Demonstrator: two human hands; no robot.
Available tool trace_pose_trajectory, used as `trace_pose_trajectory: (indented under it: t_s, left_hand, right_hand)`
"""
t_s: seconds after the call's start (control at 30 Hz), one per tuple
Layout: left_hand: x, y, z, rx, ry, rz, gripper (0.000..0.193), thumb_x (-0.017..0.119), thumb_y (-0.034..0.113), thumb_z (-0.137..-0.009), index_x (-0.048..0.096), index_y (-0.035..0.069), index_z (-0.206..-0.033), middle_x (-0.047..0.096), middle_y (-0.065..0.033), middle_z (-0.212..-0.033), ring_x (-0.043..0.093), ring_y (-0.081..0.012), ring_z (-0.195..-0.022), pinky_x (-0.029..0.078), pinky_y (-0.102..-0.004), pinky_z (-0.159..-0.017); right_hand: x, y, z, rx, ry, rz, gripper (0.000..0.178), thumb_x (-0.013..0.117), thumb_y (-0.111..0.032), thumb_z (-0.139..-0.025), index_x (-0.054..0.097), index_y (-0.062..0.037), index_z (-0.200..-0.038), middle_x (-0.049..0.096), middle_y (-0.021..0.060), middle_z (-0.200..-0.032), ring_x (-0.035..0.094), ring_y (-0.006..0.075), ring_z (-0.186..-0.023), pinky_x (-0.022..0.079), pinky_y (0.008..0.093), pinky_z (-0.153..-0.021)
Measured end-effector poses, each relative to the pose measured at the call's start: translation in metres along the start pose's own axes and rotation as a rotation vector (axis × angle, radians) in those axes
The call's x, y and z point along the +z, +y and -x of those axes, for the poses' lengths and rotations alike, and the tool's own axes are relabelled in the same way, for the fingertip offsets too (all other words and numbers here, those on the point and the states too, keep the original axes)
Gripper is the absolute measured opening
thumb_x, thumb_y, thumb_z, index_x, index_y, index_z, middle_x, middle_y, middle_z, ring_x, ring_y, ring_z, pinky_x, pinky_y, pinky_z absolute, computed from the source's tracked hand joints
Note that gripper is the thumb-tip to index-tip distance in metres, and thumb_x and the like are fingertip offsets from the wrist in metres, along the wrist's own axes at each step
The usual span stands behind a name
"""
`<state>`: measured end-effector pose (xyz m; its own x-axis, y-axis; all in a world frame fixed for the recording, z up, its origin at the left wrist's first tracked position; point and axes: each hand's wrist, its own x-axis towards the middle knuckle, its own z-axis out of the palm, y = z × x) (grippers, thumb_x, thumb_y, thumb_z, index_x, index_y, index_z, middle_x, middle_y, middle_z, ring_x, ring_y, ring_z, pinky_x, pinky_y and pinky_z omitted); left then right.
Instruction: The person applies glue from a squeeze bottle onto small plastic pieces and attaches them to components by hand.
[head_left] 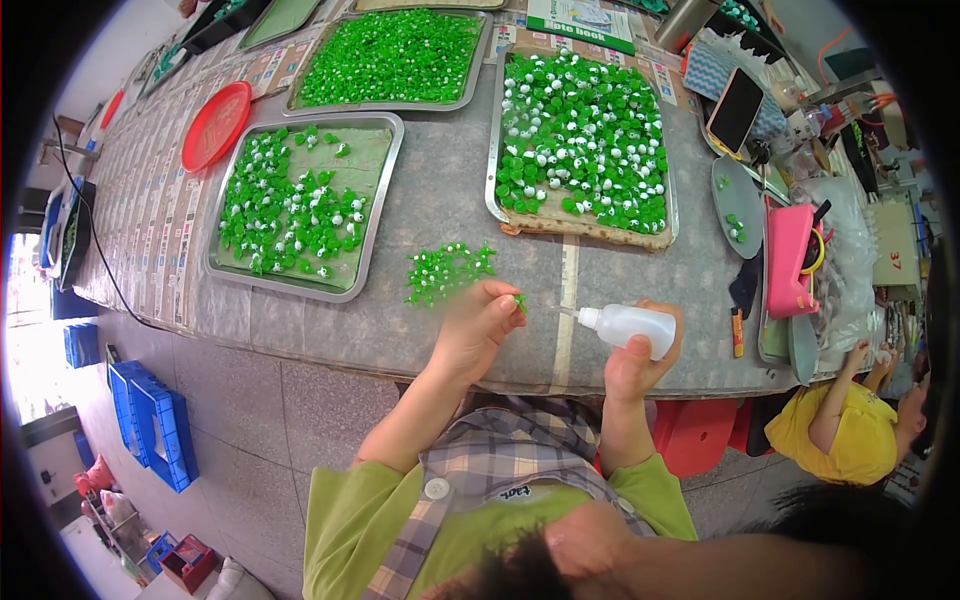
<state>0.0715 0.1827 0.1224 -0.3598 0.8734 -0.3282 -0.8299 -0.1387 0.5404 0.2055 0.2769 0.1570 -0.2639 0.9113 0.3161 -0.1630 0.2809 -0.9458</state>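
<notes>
Between thumb and fingertips, my left hand pinches a small green plastic piece. My right hand is wrapped round a white squeeze bottle, tipped on its side with its thin nozzle pointing left at the green piece. A small gap separates the nozzle tip from the piece. Just beyond my left hand lies a loose pile of small green pieces with pale dots. Farther off, a metal tray at the left and another tray at the right carry green pieces with white ball-shaped parts.
A third tray full of green pieces stands at the back, beside a red plate. Rightward are a phone, a grey oval dish, an orange tube and a pink holder. A person in yellow sits at far right.
</notes>
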Motion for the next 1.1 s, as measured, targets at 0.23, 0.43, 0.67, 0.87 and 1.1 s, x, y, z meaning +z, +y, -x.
trace_pose_trajectory:
  t_s: [0.23,0.43,0.67,0.87,1.1]
  left_hand:
    - [0.003,0.000,0.001,0.042,-0.019,0.012,0.009,0.054,0.010,-0.073,0.051,0.005,-0.081,0.054,-0.0047,-0.075,0.051,-0.0123,-0.068,0.043,-0.0224,-0.064]
    - [0.001,0.002,0.001,0.037,-0.019,0.012,0.009,0.054,0.009,-0.074,0.051,0.005,-0.080,0.054,-0.0046,-0.075,0.052,-0.0120,-0.068,0.043,-0.0221,-0.064]
    - [0.002,0.002,-0.001,0.027,-0.015,0.017,0.009,0.053,0.009,-0.074,0.051,0.005,-0.081,0.054,-0.0045,-0.075,0.052,-0.0120,-0.067,0.044,-0.0222,-0.063]
    - [-0.006,0.001,-0.003,0.063,0.098,0.029,0.007,0.052,0.009,-0.075,0.051,0.006,-0.080,0.053,-0.0037,-0.073,0.051,-0.0118,-0.067,0.043,-0.0226,-0.061]
    - [-0.009,0.000,-0.006,0.090,0.078,0.085,0.011,0.053,0.006,-0.072,0.050,0.005,-0.083,0.051,-0.0010,-0.075,0.049,-0.0112,-0.067,0.040,-0.0234,-0.060]
  right_hand:
    - [0.002,-0.002,0.003,0.005,-0.021,0.056,0.048,0.056,-0.049,-0.065,0.040,-0.0034,-0.073,0.039,0.0029,-0.067,0.037,0.0101,-0.059,0.031,0.0223,-0.052]
    - [0.001,0.004,0.004,-0.033,-0.052,-0.044,0.040,0.062,-0.036,-0.065,0.043,-0.0029,-0.076,0.043,0.0025,-0.067,0.038,0.0078,-0.058,0.030,0.0188,-0.050]
    - [-0.006,0.011,0.003,-0.055,0.036,0.014,0.043,0.059,-0.041,-0.065,0.042,-0.0027,-0.076,0.042,0.0024,-0.067,0.041,0.0093,-0.058,0.034,0.0204,-0.052]
    - [-0.040,0.013,-0.034,0.118,0.068,-0.069,0.038,0.061,-0.021,-0.067,0.040,-0.0001,-0.091,0.050,0.0062,-0.076,0.052,0.0149,-0.073,0.042,0.0247,-0.066]
    - [-0.105,0.054,-0.068,0.224,0.078,0.121,0.036,0.055,-0.009,-0.071,0.039,0.0015,-0.102,0.049,0.0118,-0.101,0.047,0.0125,-0.088,0.036,0.0236,-0.077]
